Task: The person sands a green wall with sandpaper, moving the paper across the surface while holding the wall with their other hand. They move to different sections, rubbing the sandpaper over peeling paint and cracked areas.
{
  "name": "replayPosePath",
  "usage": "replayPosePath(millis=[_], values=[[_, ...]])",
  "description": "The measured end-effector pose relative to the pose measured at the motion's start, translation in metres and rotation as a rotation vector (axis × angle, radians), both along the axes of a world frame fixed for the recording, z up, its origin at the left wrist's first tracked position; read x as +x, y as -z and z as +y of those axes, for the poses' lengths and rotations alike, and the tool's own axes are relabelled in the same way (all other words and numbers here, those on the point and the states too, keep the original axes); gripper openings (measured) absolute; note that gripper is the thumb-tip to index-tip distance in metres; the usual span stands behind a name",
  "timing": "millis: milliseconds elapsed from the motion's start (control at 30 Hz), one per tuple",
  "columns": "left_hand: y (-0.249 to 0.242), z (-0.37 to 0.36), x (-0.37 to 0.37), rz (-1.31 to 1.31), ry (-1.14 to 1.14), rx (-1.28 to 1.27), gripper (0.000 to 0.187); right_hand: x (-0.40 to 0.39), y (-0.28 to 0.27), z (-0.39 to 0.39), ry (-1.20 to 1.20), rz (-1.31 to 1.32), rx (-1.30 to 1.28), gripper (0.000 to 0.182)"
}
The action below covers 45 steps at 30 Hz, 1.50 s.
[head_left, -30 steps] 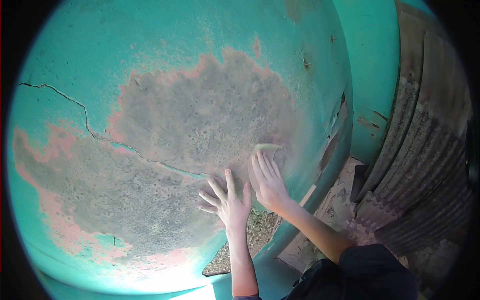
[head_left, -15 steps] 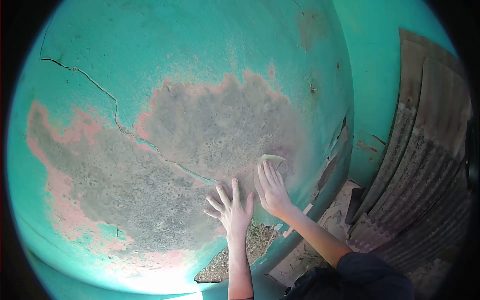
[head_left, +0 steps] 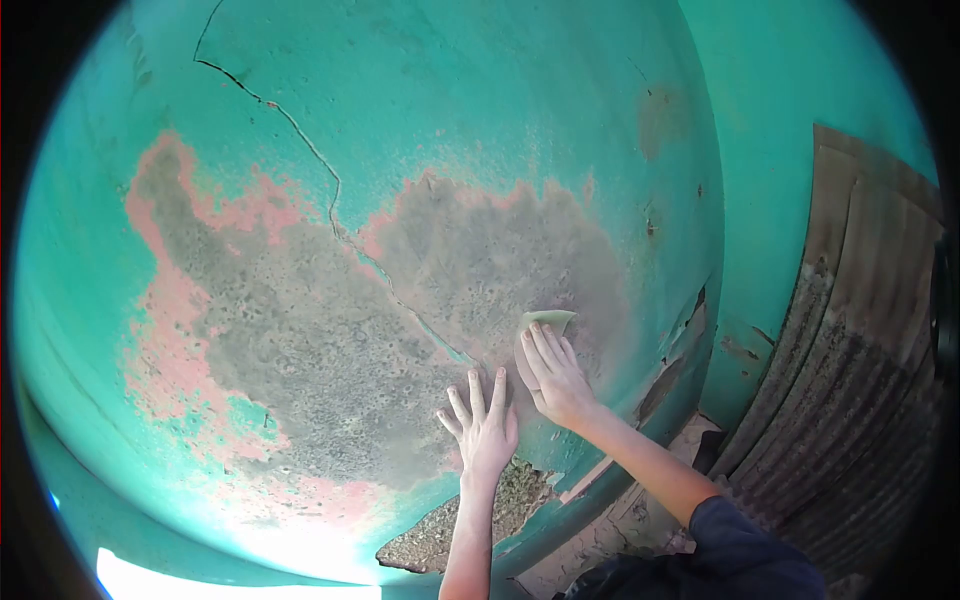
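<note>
My left hand [head_left: 486, 435] lies against the wall with its fingers spread, just below the end of a long crack [head_left: 337, 200]. To its right, my right hand [head_left: 560, 385] presses a pale sheet of sandpaper [head_left: 552, 319] against the wall, fingers close together. The sheet's top edge and left side show past the fingers; the rest is hidden under the hand. Both hands are at the lower right of a large bare grey patch [head_left: 320, 350] with pink edges, set in the green painted wall [head_left: 480, 90].
Below my left hand, broken plaster [head_left: 440, 535] exposes rough material. Peeling paint [head_left: 660, 385] runs along the wall's right corner. Corrugated sheets [head_left: 820, 380] lean against the adjoining wall at right. Debris [head_left: 625, 530] lies on the floor beneath my right arm.
The view has shifted, so the wall patch and crack appear further right. My left hand's fingers are a little less spread. My right hand still presses the sandpaper to the wall.
</note>
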<state>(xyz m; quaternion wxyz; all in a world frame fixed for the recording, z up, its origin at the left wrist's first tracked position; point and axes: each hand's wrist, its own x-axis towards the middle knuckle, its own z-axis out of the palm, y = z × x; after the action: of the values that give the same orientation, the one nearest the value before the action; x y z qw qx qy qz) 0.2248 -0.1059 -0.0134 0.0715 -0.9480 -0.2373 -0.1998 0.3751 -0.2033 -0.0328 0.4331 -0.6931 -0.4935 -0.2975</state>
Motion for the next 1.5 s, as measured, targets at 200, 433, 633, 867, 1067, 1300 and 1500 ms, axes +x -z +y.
replayPosePath(millis=[200, 433, 633, 867, 1067, 1300, 1500], values=[[-0.096, -0.003, 0.005, -0.281, 0.066, 0.206, 0.067, 0.044, -0.161, 0.014, 0.059, -0.245, 0.241, 0.073], [-0.219, 0.017, 0.018, -0.397, 0.022, 0.546, 0.066, 0.04, -0.172, 0.006, 0.069, -0.239, 0.16, 0.069], [-0.198, 0.031, 0.027, -0.48, -0.04, 0.612, 0.065, 0.017, -0.068, 0.007, 0.04, -0.182, -0.019, 0.071], [-0.197, 0.035, 0.028, -0.486, -0.048, 0.638, 0.064, 0.058, -0.254, 0.016, 0.11, -0.346, 0.249, 0.069], [-0.191, 0.036, 0.022, -0.505, -0.005, 0.596, 0.063, 0.04, -0.174, 0.009, 0.09, -0.266, 0.122, 0.07], [-0.166, 0.038, 0.003, -0.467, -0.007, 0.551, 0.063, 0.004, -0.037, -0.006, 0.024, -0.187, -0.131, 0.07], [-0.147, 0.041, -0.019, -0.393, -0.035, 0.48, 0.064, 0.027, -0.168, 0.016, 0.127, -0.339, 0.078, 0.062]])
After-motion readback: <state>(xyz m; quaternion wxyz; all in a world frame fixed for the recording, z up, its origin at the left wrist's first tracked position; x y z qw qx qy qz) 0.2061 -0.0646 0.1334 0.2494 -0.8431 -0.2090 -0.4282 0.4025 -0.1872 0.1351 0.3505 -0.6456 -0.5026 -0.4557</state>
